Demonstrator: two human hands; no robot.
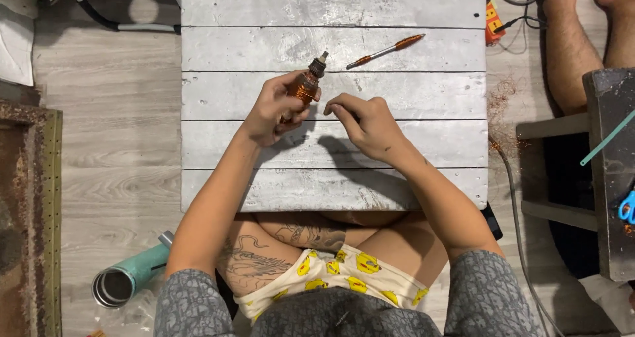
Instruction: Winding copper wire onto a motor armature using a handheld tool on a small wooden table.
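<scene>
Nearby, orange-tipped tool lying beyond copper-wound armature, left hand gripping

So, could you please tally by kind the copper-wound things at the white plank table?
Copper-wound motor rotor, held in the left hand: 1
Copper-wrapped rod lying on the table: 1
Total: 2

Lower part of copper-wound rotor hidden inside left hand. Right hand fingertips curled under, anything pinched too small to tell. Blue scissors cut off by right edge. Second person's legs cut off at top. Far end of surface cropped.
</scene>
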